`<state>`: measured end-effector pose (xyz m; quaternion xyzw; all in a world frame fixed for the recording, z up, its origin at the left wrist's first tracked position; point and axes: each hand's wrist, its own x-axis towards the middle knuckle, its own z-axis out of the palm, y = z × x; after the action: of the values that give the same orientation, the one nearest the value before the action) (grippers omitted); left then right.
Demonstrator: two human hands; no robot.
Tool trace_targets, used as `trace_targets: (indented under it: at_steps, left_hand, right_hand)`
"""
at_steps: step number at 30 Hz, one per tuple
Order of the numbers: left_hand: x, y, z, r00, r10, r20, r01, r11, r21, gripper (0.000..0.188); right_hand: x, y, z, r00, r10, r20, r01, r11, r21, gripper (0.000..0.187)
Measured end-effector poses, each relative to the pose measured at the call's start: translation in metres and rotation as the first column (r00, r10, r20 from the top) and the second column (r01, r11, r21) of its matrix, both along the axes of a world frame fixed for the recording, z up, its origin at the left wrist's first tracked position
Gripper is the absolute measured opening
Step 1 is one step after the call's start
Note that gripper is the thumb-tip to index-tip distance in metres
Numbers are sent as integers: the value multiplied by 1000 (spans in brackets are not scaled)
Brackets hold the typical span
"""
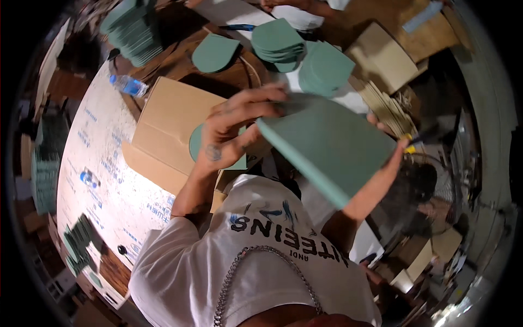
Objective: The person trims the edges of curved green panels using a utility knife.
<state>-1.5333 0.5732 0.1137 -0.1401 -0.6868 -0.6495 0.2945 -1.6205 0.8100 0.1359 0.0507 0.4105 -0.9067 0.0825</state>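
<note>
I hold a green panel [332,144], straight-edged on the near side and tilted in front of my chest. My left hand [226,122] is closed on its left corner, fingers above and thumb at the edge. At the panel's right end, my right hand [400,147] is partly hidden, its fingertips showing over the edge. A yellow and black tool [409,144] shows right beside that hand, blurred; its kind is unclear. Below my left hand, another green panel [196,143] lies partly hidden on an open cardboard box [174,111].
Beyond the box are a single green rounded panel [214,53], green panel stacks [277,41] [325,68] and a taller stack [133,35]. A plastic bottle [129,85] lies at left on a white printed board [98,147]. Another person's arm [302,6] reaches in at the top.
</note>
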Motion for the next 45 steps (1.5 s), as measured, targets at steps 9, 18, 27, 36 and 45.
trace_targets:
  at_steps: [9,18,27,36,45]
  left_hand:
    - [-13,-6,-35,914,312,-259,-320,947,13,41]
    - [-16,-18,-4,867,355,-349,-389,921,-32,36]
    - [-12,-8,-2,932,322,-169,-308,945,106,27]
    - [-9,-1,-15,859,509,-63,-484,845,229,29]
    - [-18,-6,-40,871,483,-93,-446,854,267,36]
  right_hand:
    - [4,-28,4,810,182,-557,-274,958,-86,49]
    - [11,3,-30,678,225,-700,281,800,530,46]
    - [17,-11,-39,383,295,-876,596,645,478,33]
    - [30,-12,-26,890,230,-393,55,803,594,33]
    - [20,-27,-2,908,323,-266,-298,945,133,31]
